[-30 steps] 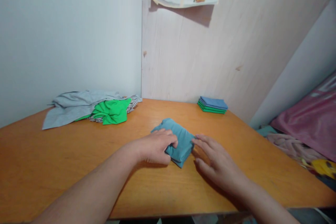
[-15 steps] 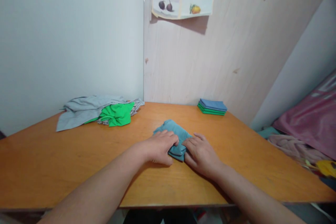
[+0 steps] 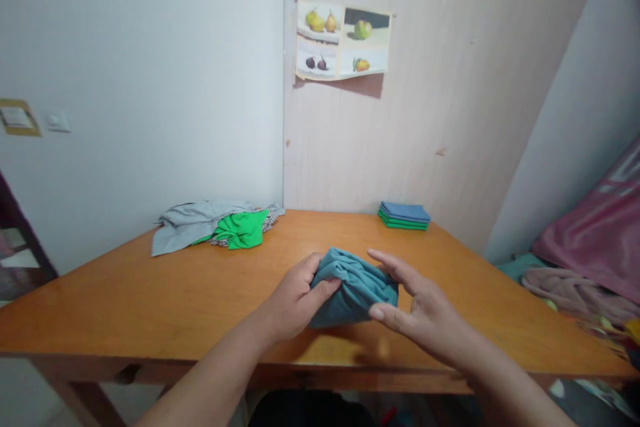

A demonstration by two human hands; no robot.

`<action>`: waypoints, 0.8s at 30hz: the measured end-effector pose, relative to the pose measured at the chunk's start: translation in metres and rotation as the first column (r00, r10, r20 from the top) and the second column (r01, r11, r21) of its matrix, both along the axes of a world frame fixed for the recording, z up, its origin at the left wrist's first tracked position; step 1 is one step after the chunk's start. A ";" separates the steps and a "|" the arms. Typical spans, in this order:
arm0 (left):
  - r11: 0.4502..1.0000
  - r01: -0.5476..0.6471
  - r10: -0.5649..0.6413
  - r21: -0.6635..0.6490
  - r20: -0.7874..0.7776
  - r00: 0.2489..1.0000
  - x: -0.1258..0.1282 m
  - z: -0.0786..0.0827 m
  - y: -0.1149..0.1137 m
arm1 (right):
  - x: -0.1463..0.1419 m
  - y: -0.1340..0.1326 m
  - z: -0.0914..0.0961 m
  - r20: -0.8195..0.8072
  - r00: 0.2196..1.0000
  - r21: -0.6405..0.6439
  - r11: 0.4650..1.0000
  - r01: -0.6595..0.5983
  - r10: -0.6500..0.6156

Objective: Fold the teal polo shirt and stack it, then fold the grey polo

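Observation:
A folded teal cloth is lifted just above the orange wooden table, casting a shadow on it. My left hand grips its left end with thumb and curled fingers. My right hand pinches its right end between thumb and stretched fingers. Both forearms reach in from the bottom of the view.
A loose heap of grey and green clothes lies at the table's back left. A neat stack of folded blue and green cloths sits at the back right by the wall. Pink and grey bedding lies to the right. A fruit poster hangs above.
The teal cloth lay flat on the table under both hands; now both hands have taken hold of it and raised it off the surface. The view has tilted up and back.

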State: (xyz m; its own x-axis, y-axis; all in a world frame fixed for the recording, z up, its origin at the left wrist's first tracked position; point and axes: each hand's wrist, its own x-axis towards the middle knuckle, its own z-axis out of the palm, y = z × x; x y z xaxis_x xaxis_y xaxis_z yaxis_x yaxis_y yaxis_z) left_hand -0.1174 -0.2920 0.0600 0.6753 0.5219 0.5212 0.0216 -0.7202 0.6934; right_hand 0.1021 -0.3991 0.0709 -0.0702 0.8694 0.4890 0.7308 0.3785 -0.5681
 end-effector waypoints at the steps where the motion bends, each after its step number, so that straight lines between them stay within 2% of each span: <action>1: 0.997 0.021 -0.017 -0.071 0.049 0.999 -0.004 0.003 -0.007 | 0.001 -0.010 0.001 -0.020 1.000 -0.004 1.000 -0.005 0.005; 4: 0.969 0.085 -0.051 -0.231 0.151 0.987 -0.013 0.007 -0.027 | -0.002 -0.036 0.001 -0.038 0.999 -0.035 0.999 -0.010 0.009; 7: 0.924 0.158 -0.085 -0.348 0.215 0.973 -0.021 0.001 -0.045 | -0.010 -0.053 0.000 -0.104 0.992 -0.088 0.992 -0.087 0.078; 9: 0.870 0.232 -0.120 -0.435 0.270 0.955 -0.025 -0.007 -0.054 | -0.015 -0.060 -0.003 -0.166 0.981 -0.114 0.986 -0.121 0.101; 13: 0.722 0.368 -0.166 -0.585 0.370 0.914 -0.032 -0.029 -0.070 | -0.022 -0.067 -0.020 -0.250 0.965 -0.127 0.986 -0.112 0.078; 15: 0.697 0.372 -0.154 -0.613 0.379 0.913 -0.035 -0.038 -0.076 | -0.025 -0.072 -0.031 -0.253 0.965 -0.137 0.984 -0.112 0.074; 17: 0.703 0.349 -0.135 -0.620 0.365 0.921 -0.037 -0.045 -0.082 | -0.028 -0.079 -0.040 -0.230 0.972 -0.101 0.992 -0.080 0.055; 19: 0.740 0.303 -0.116 -0.600 0.330 0.937 -0.039 -0.049 -0.088 | -0.033 -0.086 -0.044 -0.188 0.982 -0.027 0.999 -0.036 0.030; 21: 0.816 0.223 -0.089 -0.534 0.265 0.960 -0.040 -0.050 -0.093 | -0.037 -0.093 -0.044 -0.132 0.991 0.039 0.999 -0.018 0.023; 24: 0.915 0.096 -0.037 -0.392 0.155 0.987 -0.041 -0.049 -0.100 | -0.045 -0.097 -0.039 -0.039 0.998 0.051 0.998 -0.049 0.051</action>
State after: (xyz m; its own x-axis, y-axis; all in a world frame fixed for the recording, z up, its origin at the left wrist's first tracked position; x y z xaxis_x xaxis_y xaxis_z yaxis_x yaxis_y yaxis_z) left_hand -0.1580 -0.3922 0.0105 0.6501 0.6619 0.3731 -0.1364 -0.3814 0.9143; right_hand 0.0574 -0.4963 0.0316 -0.0923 0.8399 0.5349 0.6872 0.4424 -0.5762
